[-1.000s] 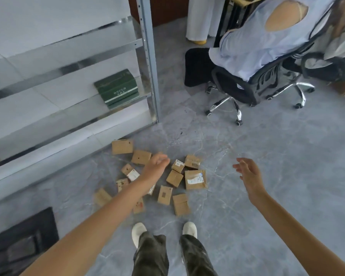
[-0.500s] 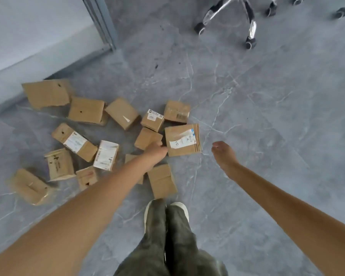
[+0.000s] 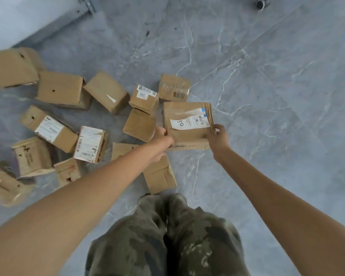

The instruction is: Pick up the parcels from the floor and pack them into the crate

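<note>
Several brown cardboard parcels lie scattered on the grey floor. The largest parcel (image 3: 187,124), with a white shipping label, lies flat in the middle. My left hand (image 3: 161,140) grips its left edge and my right hand (image 3: 217,138) grips its right edge, fingers curled round the sides. Right beside it lie a plain small parcel (image 3: 139,125), a labelled small parcel (image 3: 144,98) and a taped one (image 3: 174,88). Another flat parcel (image 3: 159,176) lies just in front of my legs. No crate is in view.
More parcels spread to the left, among them a labelled one (image 3: 90,144) and a long one (image 3: 48,128). A metal shelf foot (image 3: 86,6) stands at the top left and a chair caster (image 3: 262,3) at the top right. Grey marble floor (image 3: 277,96) stretches to the right.
I have bent down closer to the pile. Both hands moved forward from mid-air and took hold of the big labelled parcel, one on each side.
</note>
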The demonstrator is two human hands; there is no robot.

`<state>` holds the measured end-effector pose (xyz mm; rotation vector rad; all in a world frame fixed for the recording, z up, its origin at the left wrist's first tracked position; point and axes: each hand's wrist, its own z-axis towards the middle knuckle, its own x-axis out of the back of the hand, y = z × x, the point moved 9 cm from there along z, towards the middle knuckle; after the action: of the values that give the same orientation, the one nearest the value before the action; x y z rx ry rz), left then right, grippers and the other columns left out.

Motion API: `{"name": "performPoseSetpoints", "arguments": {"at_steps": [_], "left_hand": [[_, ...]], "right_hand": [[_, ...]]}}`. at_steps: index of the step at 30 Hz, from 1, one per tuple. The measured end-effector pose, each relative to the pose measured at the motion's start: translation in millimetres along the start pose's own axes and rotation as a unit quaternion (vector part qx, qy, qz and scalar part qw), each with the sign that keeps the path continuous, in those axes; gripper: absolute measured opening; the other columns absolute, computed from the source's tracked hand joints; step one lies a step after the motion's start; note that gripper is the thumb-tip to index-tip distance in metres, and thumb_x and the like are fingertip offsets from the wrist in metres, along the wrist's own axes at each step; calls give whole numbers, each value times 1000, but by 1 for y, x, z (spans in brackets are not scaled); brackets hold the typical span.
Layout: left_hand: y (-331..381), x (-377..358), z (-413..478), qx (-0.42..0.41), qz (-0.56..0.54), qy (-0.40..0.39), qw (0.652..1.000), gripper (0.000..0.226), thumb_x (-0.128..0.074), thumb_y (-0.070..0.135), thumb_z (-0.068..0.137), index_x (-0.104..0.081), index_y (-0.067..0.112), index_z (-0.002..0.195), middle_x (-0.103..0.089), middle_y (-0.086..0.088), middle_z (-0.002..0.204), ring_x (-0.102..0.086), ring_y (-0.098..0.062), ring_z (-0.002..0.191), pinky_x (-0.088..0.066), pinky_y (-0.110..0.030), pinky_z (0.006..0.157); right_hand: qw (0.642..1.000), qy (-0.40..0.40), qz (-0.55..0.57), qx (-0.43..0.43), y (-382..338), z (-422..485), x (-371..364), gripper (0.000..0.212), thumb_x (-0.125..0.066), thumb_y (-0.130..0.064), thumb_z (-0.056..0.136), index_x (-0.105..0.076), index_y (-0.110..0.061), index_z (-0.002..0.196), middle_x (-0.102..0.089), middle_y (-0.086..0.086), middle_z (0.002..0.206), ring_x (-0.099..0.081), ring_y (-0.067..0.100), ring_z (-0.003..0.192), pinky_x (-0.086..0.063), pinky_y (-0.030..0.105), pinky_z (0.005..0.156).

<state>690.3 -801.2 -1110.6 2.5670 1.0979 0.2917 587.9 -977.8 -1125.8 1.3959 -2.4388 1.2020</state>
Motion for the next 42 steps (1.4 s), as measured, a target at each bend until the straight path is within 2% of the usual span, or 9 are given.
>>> {"name": "performPoseSetpoints", "arguments": {"at_steps": [2,5,12,16,21,25,31,37,42], "left_hand": [[31,0,-69,-27,-14,-12,999,32,-45,-9,84,-32,15,102,-33,-3,107,-34,-21,102,-36,-45,97],[93,6,-188,-91,-32,-21,995,43,-47,-8,87,-32,14,121,-38,-3,111,-39,-18,101,-40,-38,81],[243,68,-465,-241,-75,29,967,33,-45,-14,86,-36,12,104,-51,1,104,-52,-9,85,-50,-20,61],[318,118,-611,-339,-79,63,935,33,-53,-5,87,-40,25,91,-56,2,113,-53,-13,98,-44,-29,80],[375,173,-774,-491,-71,100,863,30,-65,13,86,-49,26,107,-57,6,121,-53,-10,114,-43,-38,102],[374,202,-870,-578,-121,154,792,49,-72,31,78,-47,28,119,-57,10,121,-52,-4,113,-42,-31,98],[314,222,-917,-602,-283,178,725,76,-81,46,58,-41,35,122,-57,10,120,-56,-11,113,-54,-38,90],[229,252,-947,-590,-384,206,680,72,-79,28,66,-40,28,127,-54,3,125,-55,-16,114,-54,-43,89],[156,241,-969,-597,-387,240,660,58,-75,13,73,-47,26,122,-56,-3,125,-58,-20,113,-58,-31,71]], "right_hand": [[999,13,35,25,-43,-53,45,39,-54,-8,91,-47,-11,129,-55,12,114,-54,16,83,-41,16,52],[994,10,85,67,-127,-141,110,38,-59,-1,88,-50,-12,123,-56,12,103,-53,14,75,-41,19,56],[967,6,144,211,-361,-357,229,38,-69,3,80,-55,-15,111,-62,4,92,-59,20,89,-47,26,74],[938,-18,173,299,-484,-471,271,35,-71,2,79,-54,-14,105,-62,-3,86,-58,15,85,-45,24,71],[889,-32,202,410,-584,-601,302,37,-74,-6,78,-52,-11,108,-63,2,93,-60,12,84,-51,21,66],[854,-50,247,455,-613,-678,304,40,-74,-7,79,-51,-7,112,-67,16,101,-64,26,92,-54,28,71],[817,-47,215,532,-593,-775,277,42,-75,-18,78,-52,-22,112,-64,1,105,-61,12,97,-53,26,79],[776,-192,170,576,-565,-826,257,23,-58,-21,91,-55,-30,112,-64,-3,102,-60,15,101,-51,30,83],[803,-281,127,510,-583,-831,261,71,-57,-69,73,-33,-48,137,-40,-6,141,-43,13,127,-39,44,105]]}}
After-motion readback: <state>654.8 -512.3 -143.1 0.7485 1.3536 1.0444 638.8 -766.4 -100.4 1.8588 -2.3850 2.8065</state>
